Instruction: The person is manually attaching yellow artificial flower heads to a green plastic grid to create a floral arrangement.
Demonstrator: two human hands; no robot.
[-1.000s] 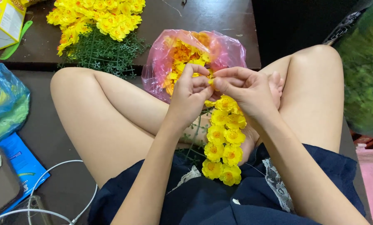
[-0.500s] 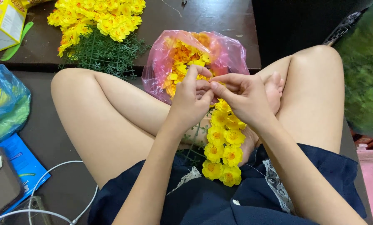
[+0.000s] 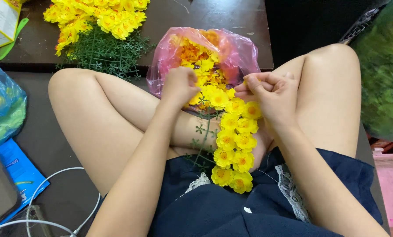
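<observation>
A garland of yellow artificial flowers on a green stem hangs down over my crossed legs. My right hand pinches the top of the garland, fingers closed around its upper flowers. My left hand is at the mouth of a pink plastic bag full of loose yellow and orange blossoms, fingers closed among them; I cannot tell what it grips.
A pile of finished yellow flowers on green sprigs lies at the back left. A yellow-and-white box stands far left, a blue bag below it. A phone and white cable lie bottom left. Green foliage fills the right.
My hands were pressed together over the garland's top. They have now parted: the left moved left to the bag, the right stays at the garland.
</observation>
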